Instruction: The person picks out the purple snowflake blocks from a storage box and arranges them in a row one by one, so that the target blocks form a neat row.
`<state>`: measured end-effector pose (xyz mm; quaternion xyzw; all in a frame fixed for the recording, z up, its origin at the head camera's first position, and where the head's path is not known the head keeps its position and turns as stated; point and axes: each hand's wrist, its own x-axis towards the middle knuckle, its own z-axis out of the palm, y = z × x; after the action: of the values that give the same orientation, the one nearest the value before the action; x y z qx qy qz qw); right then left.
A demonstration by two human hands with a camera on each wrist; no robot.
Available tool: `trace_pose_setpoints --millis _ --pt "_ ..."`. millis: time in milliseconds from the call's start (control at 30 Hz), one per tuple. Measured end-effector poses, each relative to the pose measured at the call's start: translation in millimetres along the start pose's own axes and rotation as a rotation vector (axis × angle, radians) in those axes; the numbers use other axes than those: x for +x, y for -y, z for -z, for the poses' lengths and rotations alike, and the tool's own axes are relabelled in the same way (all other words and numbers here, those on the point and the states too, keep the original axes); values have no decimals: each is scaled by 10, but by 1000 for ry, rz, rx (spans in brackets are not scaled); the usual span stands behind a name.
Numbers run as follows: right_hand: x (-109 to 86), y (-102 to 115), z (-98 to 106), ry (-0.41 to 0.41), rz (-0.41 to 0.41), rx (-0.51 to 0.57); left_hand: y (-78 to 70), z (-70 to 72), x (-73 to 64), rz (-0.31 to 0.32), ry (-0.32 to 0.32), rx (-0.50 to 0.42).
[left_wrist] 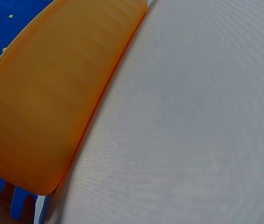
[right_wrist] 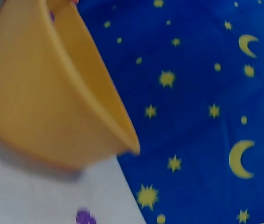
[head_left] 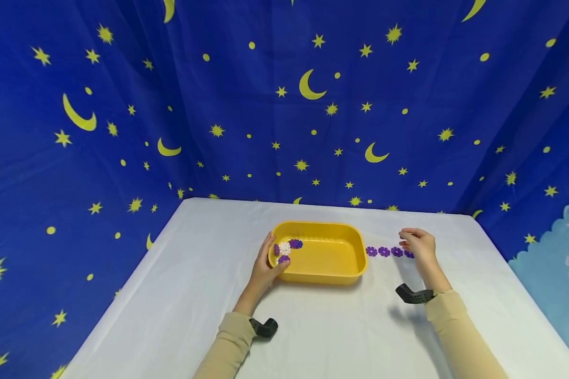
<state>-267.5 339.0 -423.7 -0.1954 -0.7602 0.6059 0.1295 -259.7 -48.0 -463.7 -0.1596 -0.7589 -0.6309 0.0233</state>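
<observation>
A yellow plastic bin (head_left: pixel 322 263) stands on the white-covered table. My left hand (head_left: pixel 264 266) holds its left end, thumb over the near rim and fingers along the outer wall. White (head_left: pixel 284 248) and purple (head_left: pixel 296 243) flower-shaped discs lie inside at that end, near the thumb. To the right of the bin, several purple flower-shaped discs (head_left: pixel 384 252) form a row. Over the row's right end is my right hand (head_left: pixel 419 245), its fingers loosely bent and nothing visible between them; it partly covers the last disc. The right wrist view shows the bin's wall (right_wrist: pixel 38 88) and one purple disc (right_wrist: pixel 85 216).
A white cloth (head_left: pixel 341 326) covers the table. Blue curtains (head_left: pixel 246 105) with yellow moons and stars hang behind and to the sides. A light-blue panel (head_left: pixel 559 268) is at the far right. Each wrist wears a black camera mount (head_left: pixel 264 328).
</observation>
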Motion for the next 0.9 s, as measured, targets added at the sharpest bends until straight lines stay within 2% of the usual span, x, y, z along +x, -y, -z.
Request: trace_pose_setpoints --millis 100,133,300,333,367,500,900 --pt "-38 65 -116 8 38 19 -2 -4 -1 0 2 7" --pt "31 -8 -141 39 74 75 -2 -6 -2 -1 2 7" --pt "-57 147 -398 97 129 94 12 -5 -1 -3 6 1" --pt "-76 183 -450 115 130 93 19 -4 2 -8 6 0" --pt "-184 316 -523 104 112 38 23 -3 5 -11 7 -3" --pt "-269 417 -748 159 94 12 49 1 8 -16 7 -4" --pt "-368 433 -1278 299 106 76 38 0 18 -14 5 -4"
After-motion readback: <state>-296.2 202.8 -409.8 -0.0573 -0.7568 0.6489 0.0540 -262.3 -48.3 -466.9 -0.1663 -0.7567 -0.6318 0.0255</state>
